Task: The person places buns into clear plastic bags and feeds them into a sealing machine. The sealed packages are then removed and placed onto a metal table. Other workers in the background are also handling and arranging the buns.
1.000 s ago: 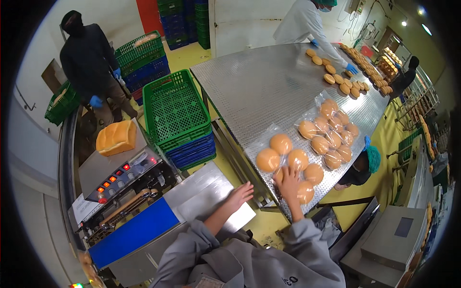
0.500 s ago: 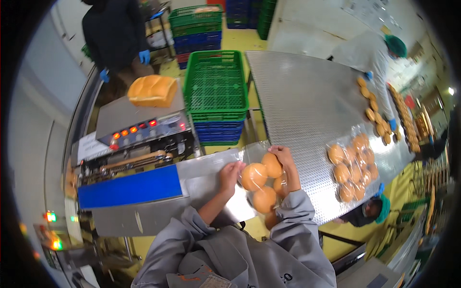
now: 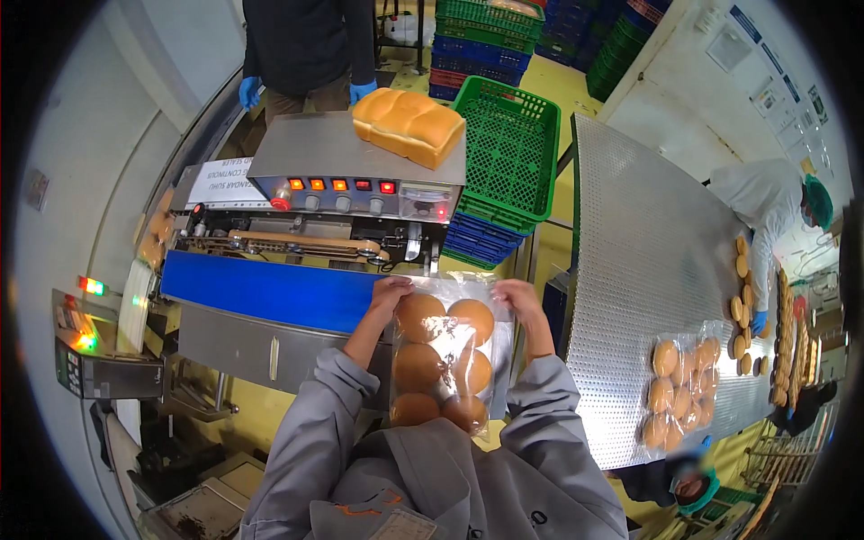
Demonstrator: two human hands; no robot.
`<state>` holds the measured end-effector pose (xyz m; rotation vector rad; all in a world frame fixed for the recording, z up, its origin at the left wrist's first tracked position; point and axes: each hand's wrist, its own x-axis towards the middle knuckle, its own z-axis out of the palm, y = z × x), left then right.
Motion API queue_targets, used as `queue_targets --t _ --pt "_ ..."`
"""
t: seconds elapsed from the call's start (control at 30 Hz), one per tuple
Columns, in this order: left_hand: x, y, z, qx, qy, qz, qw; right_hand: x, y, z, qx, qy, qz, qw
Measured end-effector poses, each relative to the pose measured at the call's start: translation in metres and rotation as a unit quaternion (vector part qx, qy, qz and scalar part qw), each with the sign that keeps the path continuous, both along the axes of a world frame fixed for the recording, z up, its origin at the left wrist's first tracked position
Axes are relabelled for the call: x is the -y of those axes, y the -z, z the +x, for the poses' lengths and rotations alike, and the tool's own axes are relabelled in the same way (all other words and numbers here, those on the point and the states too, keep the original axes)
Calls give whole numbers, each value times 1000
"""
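Observation:
A clear plastic bag of buns (image 3: 444, 360), round and brown in two columns, lies flat in front of me. My left hand (image 3: 391, 294) pinches the left corner of the bag's loose top edge. At the opposite corner, my right hand (image 3: 518, 298) grips the film between thumb and fingers. The bag's mouth faces away from me, near the right end of a blue conveyor belt (image 3: 270, 292). Beyond the belt stands a sealing machine (image 3: 315, 153) with lit orange switches and a red knob. A bread loaf (image 3: 410, 126) rests on top of it.
A stack of crates (image 3: 545, 193), green over blue, stands behind the machine. To the right, a metal table (image 3: 639, 243) bears bagged buns (image 3: 681, 393) and loose buns (image 3: 740, 310). People work at the right (image 3: 765, 234) and lower right (image 3: 661, 481); another person (image 3: 310, 54) stands behind the machine.
My view has turned left toward the machine. The bag has gone from tilted beside the table to lying straight near the belt's end, its top edge now stretched between both hands.

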<state>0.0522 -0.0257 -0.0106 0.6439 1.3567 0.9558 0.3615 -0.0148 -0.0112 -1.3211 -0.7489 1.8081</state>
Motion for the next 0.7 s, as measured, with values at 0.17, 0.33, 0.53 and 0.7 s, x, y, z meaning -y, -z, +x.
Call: queue_targets --t 0.17,0.33,0.53,0.7 --pt "9 -12 2 57 -40 -8 998 -14 -10 -10 -8 123 -13 992" --pt "-7 0 -6 61 -140 -31 988 4 -1 -39 20 -15 -39 999" --pt "-16 14 -20 71 -62 -15 995 -2 2 -48 -90 121 -58 987" --pt "-19 8 2 111 -93 -49 988 -11 13 -44 -37 214 7 976"
